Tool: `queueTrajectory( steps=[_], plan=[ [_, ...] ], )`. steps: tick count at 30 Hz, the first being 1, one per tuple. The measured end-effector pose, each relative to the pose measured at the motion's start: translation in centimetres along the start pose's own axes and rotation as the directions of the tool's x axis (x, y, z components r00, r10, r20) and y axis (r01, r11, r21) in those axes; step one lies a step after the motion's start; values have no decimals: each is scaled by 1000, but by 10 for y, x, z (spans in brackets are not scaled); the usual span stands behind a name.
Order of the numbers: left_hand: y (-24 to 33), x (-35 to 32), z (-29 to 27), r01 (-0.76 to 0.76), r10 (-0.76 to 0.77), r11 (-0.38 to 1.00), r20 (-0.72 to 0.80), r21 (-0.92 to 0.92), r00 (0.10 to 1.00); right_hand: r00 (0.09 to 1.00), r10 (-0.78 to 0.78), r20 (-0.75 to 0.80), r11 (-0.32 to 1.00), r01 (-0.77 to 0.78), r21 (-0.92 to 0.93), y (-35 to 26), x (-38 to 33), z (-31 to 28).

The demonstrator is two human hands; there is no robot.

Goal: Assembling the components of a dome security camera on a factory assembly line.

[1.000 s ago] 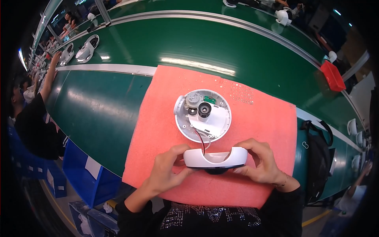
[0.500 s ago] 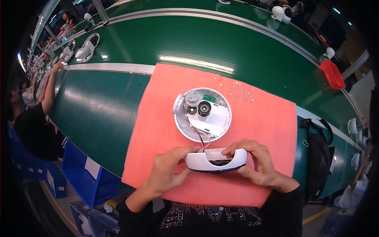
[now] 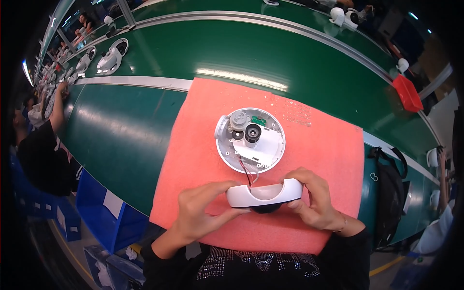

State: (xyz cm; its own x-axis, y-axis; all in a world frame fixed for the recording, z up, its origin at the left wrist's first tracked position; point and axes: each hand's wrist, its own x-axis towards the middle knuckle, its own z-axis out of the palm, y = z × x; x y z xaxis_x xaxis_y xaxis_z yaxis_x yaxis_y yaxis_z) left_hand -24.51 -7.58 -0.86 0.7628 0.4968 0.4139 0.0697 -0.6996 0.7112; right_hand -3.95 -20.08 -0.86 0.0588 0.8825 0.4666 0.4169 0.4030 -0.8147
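Note:
A white curved plastic shell (image 3: 265, 197), black along its underside, is held up between both hands near the front of the pink foam mat (image 3: 188, 140). My left hand (image 3: 205, 205) pinches its left end, thumb below and fingers above. At the right end, my right hand (image 3: 311, 200) grips it the same way. Beyond the shell lies a round white housing (image 3: 270, 162) with its inside facing up. It holds a silver motor (image 3: 239, 120), a black cylindrical part (image 3: 253, 133), a small green circuit board (image 3: 258, 120) and a white cover plate. Thin wires (image 3: 249, 171) run from the housing toward the shell.
Small clear pieces (image 3: 297, 113) lie in rows on the mat's far right. A green conveyor (image 3: 169, 48) carries white devices (image 3: 112, 55) at the left. A red bin (image 3: 407, 93) and black bag (image 3: 390, 193) are at the right, a blue bin (image 3: 104, 212) at lower left, co-workers on both sides.
The shell has been tilted, so its inside is less visible and a rounded black part now shows beneath it. The co-worker's hand at the left has moved nearer their body.

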Motion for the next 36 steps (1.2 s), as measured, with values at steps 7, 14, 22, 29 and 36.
queueTrajectory(
  steps=[7, 14, 22, 29, 36],
  plan=[
    [0, -1, 1, -19, 19, 1000, -10, 19, 1000, 997, -78, -1, 980, 76, -184, 6, -3, -1],
    [-4, -7, 14, 35, -34, 997, 14, -70, 999, 996, -82, -24, 969, 74, -237, 11, -7, -4],
    [-13, -12, 16, -37, 37, 999, -8, -2, 999, 978, -75, 194, 980, 108, -167, 13, -7, -18],
    [-8, -7, 20, 9, -9, 995, -1, -100, 1000, 997, 65, 34, 996, -63, -62, 1, -9, -15],
    [-14, -11, 29, -2, -9, 980, -58, -197, 998, 952, -130, 277, 987, 151, -57, 27, -16, -18]
  ],
)
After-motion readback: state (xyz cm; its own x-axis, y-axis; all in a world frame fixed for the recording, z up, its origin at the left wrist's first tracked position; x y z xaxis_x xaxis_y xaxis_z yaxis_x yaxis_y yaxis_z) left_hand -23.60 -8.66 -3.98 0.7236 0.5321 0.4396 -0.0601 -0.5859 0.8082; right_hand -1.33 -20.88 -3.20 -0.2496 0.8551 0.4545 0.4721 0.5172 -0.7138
